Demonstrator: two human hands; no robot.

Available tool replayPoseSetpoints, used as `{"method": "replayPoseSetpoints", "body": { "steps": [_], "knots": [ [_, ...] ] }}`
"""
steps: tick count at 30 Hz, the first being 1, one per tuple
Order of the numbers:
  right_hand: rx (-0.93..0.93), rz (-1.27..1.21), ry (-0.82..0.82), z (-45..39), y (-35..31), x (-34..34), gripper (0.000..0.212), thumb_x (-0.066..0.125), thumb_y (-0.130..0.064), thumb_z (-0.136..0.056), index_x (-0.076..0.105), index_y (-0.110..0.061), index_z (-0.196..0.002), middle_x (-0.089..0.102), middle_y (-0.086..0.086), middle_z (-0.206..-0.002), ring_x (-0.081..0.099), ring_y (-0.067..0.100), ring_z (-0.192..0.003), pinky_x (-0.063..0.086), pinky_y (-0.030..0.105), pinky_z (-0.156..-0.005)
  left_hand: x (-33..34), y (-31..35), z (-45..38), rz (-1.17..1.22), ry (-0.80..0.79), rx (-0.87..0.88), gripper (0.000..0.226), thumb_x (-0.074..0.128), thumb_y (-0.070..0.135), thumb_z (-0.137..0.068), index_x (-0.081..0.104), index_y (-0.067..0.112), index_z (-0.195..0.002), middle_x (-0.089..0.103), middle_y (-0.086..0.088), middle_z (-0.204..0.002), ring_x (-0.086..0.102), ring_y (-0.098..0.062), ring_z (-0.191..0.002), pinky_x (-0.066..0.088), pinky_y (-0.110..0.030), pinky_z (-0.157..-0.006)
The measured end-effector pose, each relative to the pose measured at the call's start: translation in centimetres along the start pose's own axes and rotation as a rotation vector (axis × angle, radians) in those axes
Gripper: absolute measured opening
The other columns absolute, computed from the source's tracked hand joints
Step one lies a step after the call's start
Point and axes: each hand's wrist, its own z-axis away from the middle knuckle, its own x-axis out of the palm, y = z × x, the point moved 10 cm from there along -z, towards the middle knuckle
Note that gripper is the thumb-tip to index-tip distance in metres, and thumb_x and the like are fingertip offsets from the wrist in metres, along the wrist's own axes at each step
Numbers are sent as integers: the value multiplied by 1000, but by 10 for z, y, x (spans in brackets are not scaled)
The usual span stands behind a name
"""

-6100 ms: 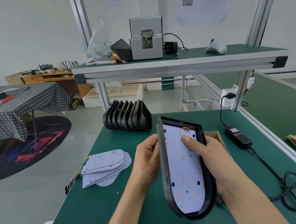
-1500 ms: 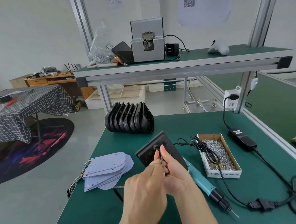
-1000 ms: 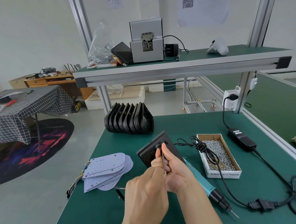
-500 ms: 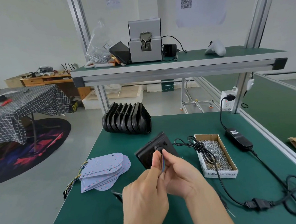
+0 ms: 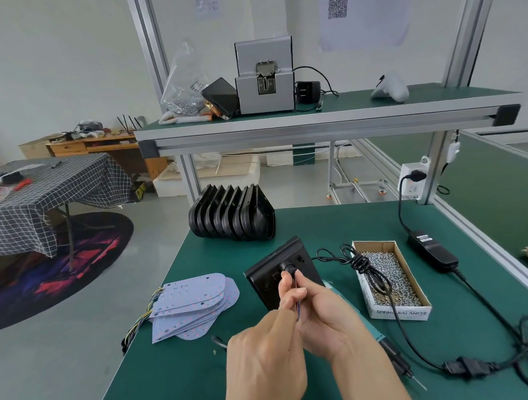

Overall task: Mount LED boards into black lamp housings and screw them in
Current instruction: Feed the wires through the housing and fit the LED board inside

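Since thin dark wires (image 5: 297, 293) exit the black plastic lamp housing (image 5: 279, 271) back-side up, both hands pinch them: right hand (image 5: 322, 312) fingers, left hand (image 5: 266, 360) fingers just below, prob. to pull slack thru w/o snagging.

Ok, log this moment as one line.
step: feeding wires through housing | left hand: pinching wires | right hand: pinching wires | screwdriver: on bench

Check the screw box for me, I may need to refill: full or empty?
Nearly full: the open cardboard box holds a heap of silver screws close to its rim, with a coiled black cord lying across them.
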Motion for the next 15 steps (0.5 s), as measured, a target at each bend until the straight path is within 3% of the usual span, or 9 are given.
{"method": "replayPoseSetpoints", "body": {
  "steps": [5,8,11,13,15],
  "knots": [
    [-48,2,-16,-3,-4,-1,23,63,-22,-102,66,0,-107,69,6,-85,50,6,-45,47,19,-59,3,-1,0,-11,-42,-34,11,70,5,-76,67,14,-72,52,5,-60,44,-26,-42,38,-34,-32],
    [-91,-3,-38,-4,-7,-3,22,65,-23,-100,67,-1,-102,65,7,-79,46,9,-45,43,19,-64,5,-12,0,-7,-88,-146,14,69,23,-81,62,25,-69,51,8,-56,47,-19,-45,41,-33,-37],
    [-191,99,-29,-4,-13,-5,24,61,-25,-103,67,-2,-105,60,6,-76,44,9,-49,45,19,-51,7,-38,3,52,-123,-412,47,46,62,-94,52,24,-68,51,10,-57,48,-16,-55,45,-33,-53],
    [-327,268,-22,-1,-20,-2,28,57,-27,-106,68,-2,-102,56,2,-70,41,8,-47,45,20,-48,5,-53,-2,89,-103,-539,44,38,67,-95,51,30,-77,58,16,-70,55,-9,-67,48,-33,-68],
    [-470,465,-30,5,-23,4,32,56,-28,-105,72,-2,-94,58,4,-67,46,10,-49,46,22,-51,10,-62,-13,134,-117,-617,29,46,62,-95,53,34,-90,64,16,-88,60,-3,-82,48,-33,-79]
  ]
}}
